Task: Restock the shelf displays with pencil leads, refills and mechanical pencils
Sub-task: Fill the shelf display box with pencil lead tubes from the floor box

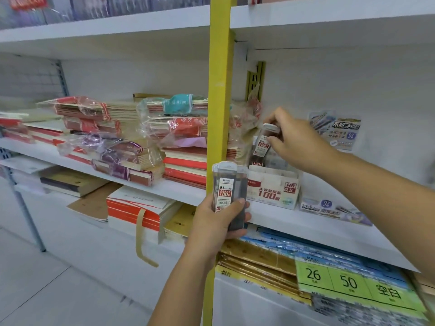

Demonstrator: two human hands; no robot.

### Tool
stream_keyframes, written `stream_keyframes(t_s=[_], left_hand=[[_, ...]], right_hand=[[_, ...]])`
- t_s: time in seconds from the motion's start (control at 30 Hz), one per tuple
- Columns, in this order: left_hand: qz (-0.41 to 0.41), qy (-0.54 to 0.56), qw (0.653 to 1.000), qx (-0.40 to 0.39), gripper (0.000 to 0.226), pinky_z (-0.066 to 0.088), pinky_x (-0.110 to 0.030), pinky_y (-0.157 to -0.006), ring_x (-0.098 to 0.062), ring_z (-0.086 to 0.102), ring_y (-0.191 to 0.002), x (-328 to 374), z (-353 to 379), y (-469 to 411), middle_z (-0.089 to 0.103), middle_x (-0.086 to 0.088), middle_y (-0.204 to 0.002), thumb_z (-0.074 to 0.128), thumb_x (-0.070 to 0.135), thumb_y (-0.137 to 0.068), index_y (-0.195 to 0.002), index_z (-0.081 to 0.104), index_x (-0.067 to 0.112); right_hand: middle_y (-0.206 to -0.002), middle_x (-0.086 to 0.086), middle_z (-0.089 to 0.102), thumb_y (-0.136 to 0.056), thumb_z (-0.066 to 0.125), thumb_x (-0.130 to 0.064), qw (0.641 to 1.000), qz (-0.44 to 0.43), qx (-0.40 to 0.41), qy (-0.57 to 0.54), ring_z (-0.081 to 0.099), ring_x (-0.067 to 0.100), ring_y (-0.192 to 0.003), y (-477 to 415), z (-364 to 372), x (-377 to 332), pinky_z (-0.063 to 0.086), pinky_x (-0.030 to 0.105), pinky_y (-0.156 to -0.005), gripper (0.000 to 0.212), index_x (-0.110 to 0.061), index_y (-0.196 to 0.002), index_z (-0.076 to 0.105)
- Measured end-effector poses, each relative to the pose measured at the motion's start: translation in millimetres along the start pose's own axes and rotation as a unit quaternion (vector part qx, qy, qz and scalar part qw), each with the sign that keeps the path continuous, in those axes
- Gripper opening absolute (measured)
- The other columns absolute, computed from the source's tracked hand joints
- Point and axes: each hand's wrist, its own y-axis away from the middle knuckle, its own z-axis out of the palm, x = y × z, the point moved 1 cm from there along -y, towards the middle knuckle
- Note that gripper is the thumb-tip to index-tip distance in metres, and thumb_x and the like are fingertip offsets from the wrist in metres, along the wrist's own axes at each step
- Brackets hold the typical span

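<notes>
The right hand [296, 142] pinches one lead case [262, 144] by its cap end, fingers curled over the top. The case hangs tilted below the grip, its foot at the open top of the box [273, 187] beneath. The left hand [219, 222] wraps a small bundle of cases [229, 184] around their lower half, tops standing above the thumb. They look light, rigid and slick, with brittle leads inside, so pinching the flat sides near one end seems safest.

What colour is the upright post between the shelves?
The post is yellow; the head view shows it.
</notes>
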Motion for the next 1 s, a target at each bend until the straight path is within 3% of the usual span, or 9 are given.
stream_keyframes(t_s=[0.27,0.43,0.53,0.6,0.73,0.83,1.0], left_hand=[[-0.011,-0.001,1.0,-0.007,0.024,0.06,-0.027,-0.06,-0.015,0.076,-0.085,-2,0,-1,0.078,0.006,-0.093,0.072,0.024,-0.089,-0.108,0.061,0.034],[-0.009,-0.007,1.0,-0.001,0.025,0.06,-0.029,-0.06,-0.017,0.076,-0.085,0,-5,1,0.078,0.004,-0.095,0.072,0.024,-0.089,-0.111,0.061,0.031],[-0.013,-0.008,1.0,0.004,0.025,0.06,-0.029,-0.06,-0.017,0.076,-0.086,1,-7,2,0.078,0.005,-0.095,0.072,0.024,-0.089,-0.111,0.061,0.03],[-0.012,-0.009,1.0,0.004,0.027,0.06,-0.029,-0.061,-0.017,0.076,-0.086,1,-8,3,0.078,0.005,-0.096,0.072,0.025,-0.089,-0.112,0.061,0.031],[-0.006,-0.014,1.0,0.008,0.026,0.06,-0.029,-0.061,-0.017,0.076,-0.086,2,-10,2,0.078,0.006,-0.095,0.072,0.025,-0.089,-0.111,0.061,0.033],[-0.008,-0.014,1.0,0.01,0.025,0.06,-0.029,-0.061,-0.017,0.076,-0.086,2,-11,2,0.078,0.006,-0.095,0.072,0.025,-0.089,-0.111,0.061,0.033],[-0.004,-0.014,1.0,0.009,0.026,0.061,-0.029,-0.061,-0.017,0.076,-0.086,3,-11,2,0.078,0.005,-0.095,0.072,0.025,-0.089,-0.112,0.061,0.031]], right_hand=[[-0.1,-0.01,0.052,-0.089,0.06,-0.01,1.0,0.006,0.019,-0.017,0.053,0.009,-0.087,-16,11,3,0.037,0.016,-0.066,0.036,-0.023,-0.121,0.052],[-0.09,-0.013,0.055,-0.088,0.063,-0.01,0.999,0.019,0.008,-0.034,0.05,-0.007,-0.076,-17,13,6,0.036,0.013,-0.058,0.032,-0.027,-0.112,0.051],[-0.089,-0.009,0.058,-0.088,0.064,-0.011,0.999,0.02,0.004,-0.038,0.054,-0.003,-0.075,-13,15,7,0.041,0.017,-0.058,0.03,-0.028,-0.111,0.054],[-0.089,-0.01,0.059,-0.089,0.064,-0.012,0.997,0.023,0.042,-0.057,0.058,0.003,-0.077,-10,12,8,0.044,0.02,-0.062,0.03,-0.027,-0.113,0.056],[-0.085,-0.018,0.057,-0.09,0.063,-0.013,0.985,0.033,0.132,-0.11,0.06,0.001,-0.08,-9,-4,10,0.049,0.023,-0.067,0.03,-0.028,-0.114,0.056],[-0.089,-0.012,0.061,-0.09,0.064,-0.014,0.99,0.034,0.101,-0.09,0.063,0.009,-0.082,-8,-3,10,0.052,0.026,-0.07,0.03,-0.028,-0.115,0.056],[-0.099,-0.006,0.055,-0.088,0.066,-0.013,0.998,-0.004,0.059,-0.023,0.054,0.01,-0.08,-4,18,9,0.041,0.023,-0.074,0.032,-0.022,-0.118,0.06]])
